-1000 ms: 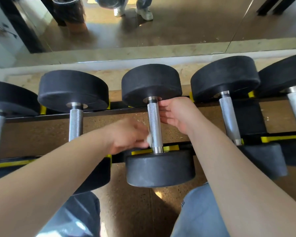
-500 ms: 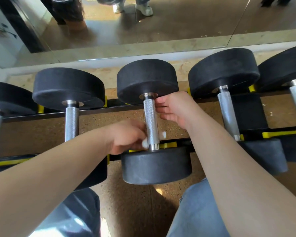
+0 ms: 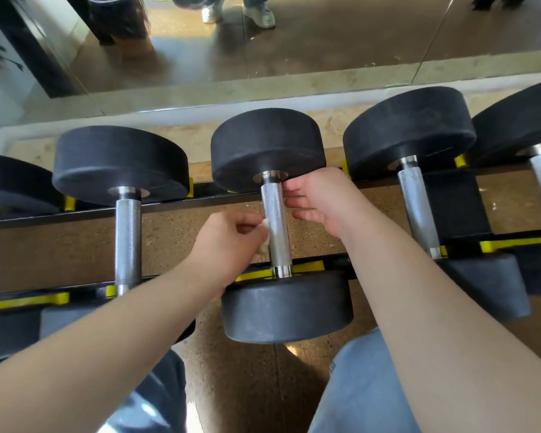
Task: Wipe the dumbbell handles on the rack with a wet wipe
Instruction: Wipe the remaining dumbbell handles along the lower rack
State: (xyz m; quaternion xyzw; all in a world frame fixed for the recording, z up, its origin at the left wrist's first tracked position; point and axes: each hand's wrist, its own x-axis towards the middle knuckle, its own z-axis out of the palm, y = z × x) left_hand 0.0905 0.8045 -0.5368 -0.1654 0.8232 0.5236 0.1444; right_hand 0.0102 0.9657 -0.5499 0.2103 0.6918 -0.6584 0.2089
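Observation:
A black dumbbell with a knurled steel handle (image 3: 275, 223) lies on the rack (image 3: 200, 207) in the middle of the view. My left hand (image 3: 228, 245) pinches a small white wet wipe (image 3: 264, 232) against the handle's left side, about halfway along. My right hand (image 3: 319, 198) sits at the far end of the handle, its fingertips touching the right side just below the far weight head (image 3: 267, 148). The near head (image 3: 286, 307) lies below my hands.
More black dumbbells lie left (image 3: 127, 232) and right (image 3: 417, 207) on the same rack, with yellow saddles (image 3: 512, 245) marking the near rail. A wall mirror (image 3: 263, 42) behind reflects the floor and a person's shoes. My knees are below the rack.
My left hand with the wipe has slid from the near end of the handle up toward its middle. The right hand stays at the far end.

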